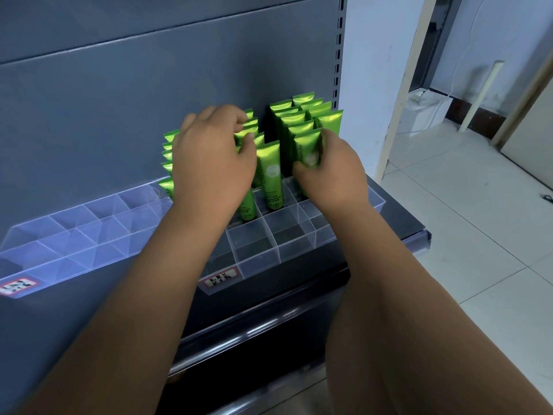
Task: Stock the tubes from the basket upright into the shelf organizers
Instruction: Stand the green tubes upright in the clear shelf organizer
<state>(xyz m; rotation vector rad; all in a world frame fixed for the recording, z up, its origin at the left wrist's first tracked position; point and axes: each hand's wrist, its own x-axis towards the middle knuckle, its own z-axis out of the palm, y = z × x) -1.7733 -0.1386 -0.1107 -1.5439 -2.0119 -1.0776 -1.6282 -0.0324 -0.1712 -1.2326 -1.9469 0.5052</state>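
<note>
Two hands were in view: one left hand (209,163) and one right hand (332,178). Two clear organizers sat on one shelf (398,214), a left organizer (74,235) and a right organizer (269,244). There were two labels (221,278), one per organizer. The green tubes (272,175) numbered roughly twenty; the hands hid some, so no exact count could be made.

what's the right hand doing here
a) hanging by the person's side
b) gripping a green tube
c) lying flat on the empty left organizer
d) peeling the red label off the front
b: the right hand has its thumb and fingers curled round a green tube, held upright over the right organizer next to the tubes already standing there.
</note>
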